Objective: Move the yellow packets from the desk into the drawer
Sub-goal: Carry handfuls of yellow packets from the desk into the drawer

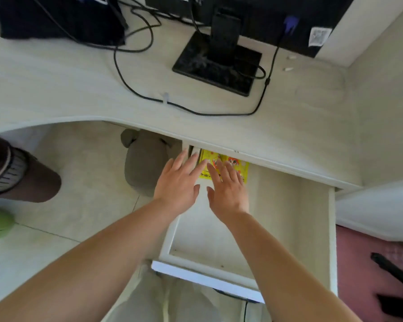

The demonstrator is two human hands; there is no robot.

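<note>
Nearest to us, the white drawer (pixel 219 281) stands pulled well out, its front edge down by the person's lap and its floor mostly bare. Both forearms reach in over it. The left hand (pixel 177 182) is flat and spread, fingers fanned, hovering by the drawer's left wall; the right hand (pixel 228 191) is just as open, fingertips lying over the near edge of the yellow packets (pixel 233 165) and gripping nothing. And there the packets are, at the far back of the drawer, tucked partly beneath the lip of the white surface (pixel 277 126), cartoon print facing up. How many lie in that stack I cannot tell. Now, the risks: packets sitting that deep could ride up and snag under the overhang, or slide off the drawer's back edge when it is pushed home, especially if the shove is quick. Fingers are a worry too, with both hands this far in. Below left on the floor, a grey plush toy (pixel 147 159) sits close to the drawer's side, a possible snag. Further off, the monitor stand (pixel 219 63) and black cables (pixel 149 98) hold the surface, and I see no yellow packets left up there, so the job looks nearly wrapped.
</note>
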